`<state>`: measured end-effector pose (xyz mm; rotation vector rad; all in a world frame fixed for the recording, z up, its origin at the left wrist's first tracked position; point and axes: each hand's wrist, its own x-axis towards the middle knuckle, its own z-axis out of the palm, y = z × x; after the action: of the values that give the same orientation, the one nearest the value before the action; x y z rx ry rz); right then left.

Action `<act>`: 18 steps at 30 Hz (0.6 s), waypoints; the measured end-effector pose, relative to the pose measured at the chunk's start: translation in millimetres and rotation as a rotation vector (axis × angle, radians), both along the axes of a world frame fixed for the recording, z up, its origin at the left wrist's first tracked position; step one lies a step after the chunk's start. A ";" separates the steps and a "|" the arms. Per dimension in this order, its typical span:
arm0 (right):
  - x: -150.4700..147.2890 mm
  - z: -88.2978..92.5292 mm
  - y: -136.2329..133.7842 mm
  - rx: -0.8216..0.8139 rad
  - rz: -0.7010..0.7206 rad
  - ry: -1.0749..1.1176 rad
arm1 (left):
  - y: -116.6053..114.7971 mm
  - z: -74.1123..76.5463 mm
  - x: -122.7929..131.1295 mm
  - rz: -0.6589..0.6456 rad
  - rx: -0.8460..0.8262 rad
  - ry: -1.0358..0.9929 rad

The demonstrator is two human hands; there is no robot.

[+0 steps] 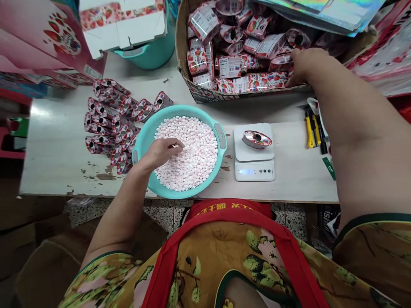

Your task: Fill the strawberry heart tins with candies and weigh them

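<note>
Nearest is the wearer's red apron (pixel 186 252), and beyond it the worn tabletop (pixel 54 141). A turquoise basin (pixel 146 132) sits close to the front edge, filled with small pale-pink and white tablets (pixel 195 154). The left grip (pixel 159 153) is in over them, thumb and index finger curled to a narrow gap with their tips down by the tablets; whether it pinches any I cannot tell. Right of the basin lies a white kitchen scale (pixel 255 166), its display lit, one strawberry-printed container (pixel 249 139) resting on the plate with its holed end up. Yellow-handled cutters (pixel 309 131) lie farther right. On the left, beside the basin, more such containers (pixel 118 124) stand in a cluster. Farther off, the right grip (pixel 306 64) reaches over the front edge of a cardboard box (pixel 205 98) heaped with printed containers (pixel 233 66). Its thumb and fingers look parted around the end of one; whether they press on it I cannot tell. Farther back on the left is a second turquoise basin (pixel 156 53) with a white carton (pixel 141 32) on top.
</note>
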<state>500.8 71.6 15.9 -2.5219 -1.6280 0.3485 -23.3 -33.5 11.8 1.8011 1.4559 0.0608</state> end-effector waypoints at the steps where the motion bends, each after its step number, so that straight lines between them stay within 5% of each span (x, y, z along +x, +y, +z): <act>1: 0.0 -0.5 0.3 -0.008 0.023 -0.029 | 2.2 -1.7 -2.5 0.067 0.007 -0.029; 5: -2.5 -2.0 -0.3 -0.009 -0.016 0.019 | 11.3 -3.2 -4.4 0.113 0.130 0.056; 9: -3.1 -4.8 1.7 0.051 -0.079 0.119 | 16.1 13.1 19.0 0.054 0.126 0.066; 11: -2.5 -6.7 4.0 0.074 -0.101 0.155 | 15.8 25.2 48.5 -0.020 0.071 -0.092; 14: -2.2 -8.9 6.5 0.110 -0.143 0.213 | 10.5 39.5 116.4 -0.310 0.045 -0.275; 18: -1.9 -11.0 4.8 0.174 -0.217 0.327 | -2.5 37.7 210.8 -0.721 0.165 -0.214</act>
<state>498.9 76.5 4.9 -2.3331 -1.1998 0.5354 187.5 -36.0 49.5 2.2756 0.6109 0.0047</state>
